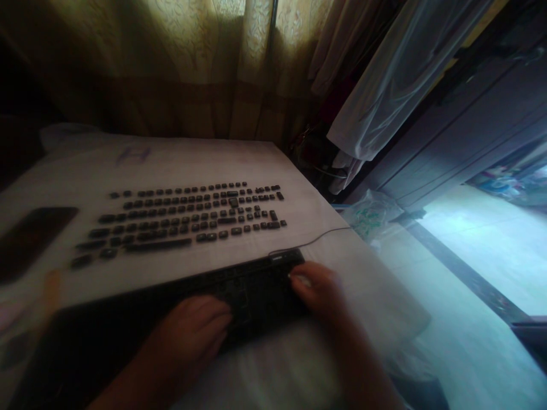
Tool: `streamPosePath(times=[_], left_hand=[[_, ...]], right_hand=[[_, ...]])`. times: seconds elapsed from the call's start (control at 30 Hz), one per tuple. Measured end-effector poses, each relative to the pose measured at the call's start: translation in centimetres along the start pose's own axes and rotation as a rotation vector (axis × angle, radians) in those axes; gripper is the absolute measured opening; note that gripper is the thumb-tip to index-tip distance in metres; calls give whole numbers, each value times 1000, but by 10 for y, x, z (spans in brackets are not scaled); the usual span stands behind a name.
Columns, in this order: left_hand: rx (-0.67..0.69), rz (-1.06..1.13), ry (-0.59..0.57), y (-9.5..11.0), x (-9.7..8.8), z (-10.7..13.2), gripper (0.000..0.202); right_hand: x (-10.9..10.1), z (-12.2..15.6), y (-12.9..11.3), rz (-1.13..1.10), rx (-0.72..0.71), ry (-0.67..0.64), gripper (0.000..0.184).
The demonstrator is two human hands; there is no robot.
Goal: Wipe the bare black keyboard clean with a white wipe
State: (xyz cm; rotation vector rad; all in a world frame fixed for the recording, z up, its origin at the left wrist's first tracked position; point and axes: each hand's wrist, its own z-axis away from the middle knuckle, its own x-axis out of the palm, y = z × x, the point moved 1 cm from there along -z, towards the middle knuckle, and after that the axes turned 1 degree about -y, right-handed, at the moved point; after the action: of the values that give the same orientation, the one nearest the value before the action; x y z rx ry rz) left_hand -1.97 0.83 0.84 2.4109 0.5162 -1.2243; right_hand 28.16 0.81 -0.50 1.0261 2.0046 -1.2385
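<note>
A black keyboard base [265, 296] with its keycaps off lies slanted across the near part of the table. My left hand [196, 324] rests on its middle, fingers lying together and slightly bent, with nothing visible in them. At the base's right end, my right hand [320, 287] is closed in a pinch on a small pale thing [304, 280], too blurred to name, touching or just above the surface. Beyond the base, loose black keycaps [183, 216] are laid out in rows, with a long space bar [158, 245] in the nearest row.
On the white-covered table [205, 159], a dark phone-like slab [36, 239] and a blurred orange-brown item [52, 290] lie at left. The keyboard's cable [320, 236] runs off the right edge. A clear plastic bag [370, 216] sits beyond; curtains [171, 68] hang behind.
</note>
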Motion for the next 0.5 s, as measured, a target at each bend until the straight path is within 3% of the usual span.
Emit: streamPosePath(times=[0.17,0.5], left_hand=[[35,-32,-31,2,-7,-8,24],[-9,-15,15,1,4,3,25]], right_hand=[[-1,-1,-1,-21,-19,-5,14],[-2,-1,-3,-20,1,-3,13]])
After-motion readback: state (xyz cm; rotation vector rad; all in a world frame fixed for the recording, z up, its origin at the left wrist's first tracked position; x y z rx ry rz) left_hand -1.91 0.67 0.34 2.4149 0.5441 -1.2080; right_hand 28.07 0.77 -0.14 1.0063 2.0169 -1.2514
